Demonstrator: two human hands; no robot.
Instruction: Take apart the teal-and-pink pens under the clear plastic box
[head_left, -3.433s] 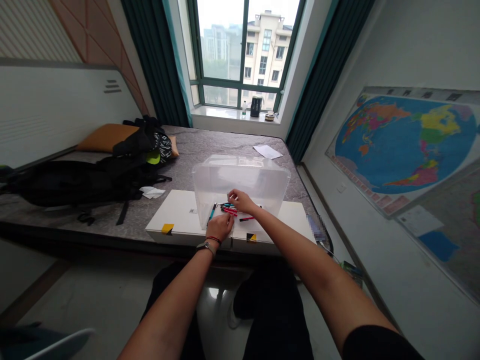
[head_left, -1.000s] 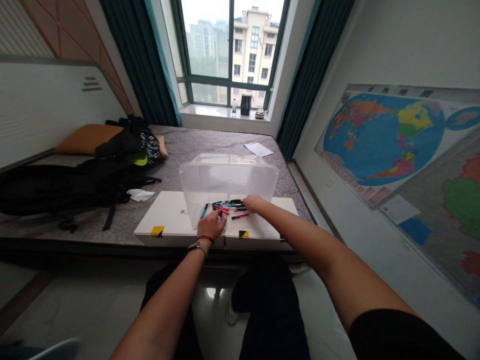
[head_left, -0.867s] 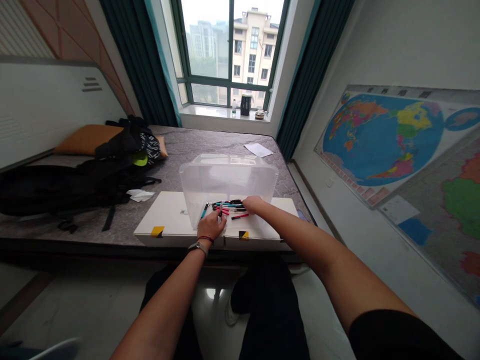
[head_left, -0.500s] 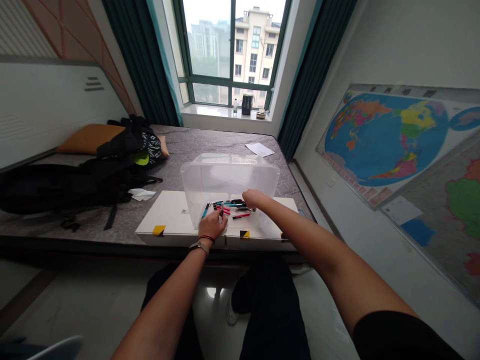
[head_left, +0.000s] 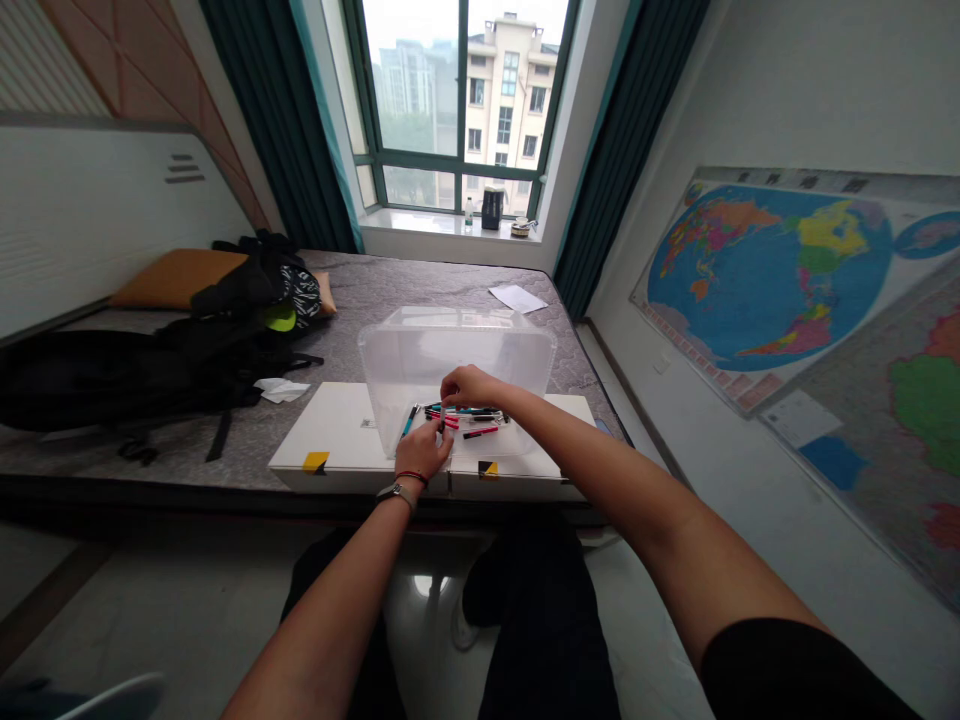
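A clear plastic box [head_left: 457, 350] stands tilted or on its side on a flat white carton [head_left: 337, 430]. My hands reach into its near side. Several pens [head_left: 469, 418] in red, black and teal lie in a loose bunch under it, and a teal pen [head_left: 409, 420] lies apart at the left. My left hand [head_left: 421, 450] rests at the front of the bunch, with a pen [head_left: 442, 420] standing upright at its fingertips. My right hand [head_left: 466, 386] hangs just above the pens with bunched fingers, which hide anything they might hold.
The carton lies on a grey mattress [head_left: 420, 290], with a black backpack [head_left: 112, 380] to the left and a sheet of paper [head_left: 517, 298] behind the box. A crumpled tissue [head_left: 281, 391] lies by the backpack. A world map [head_left: 765, 270] covers the right wall.
My right hand has moved left, from the right end of the pens to above their middle, closer to my left hand. My left hand has barely moved.
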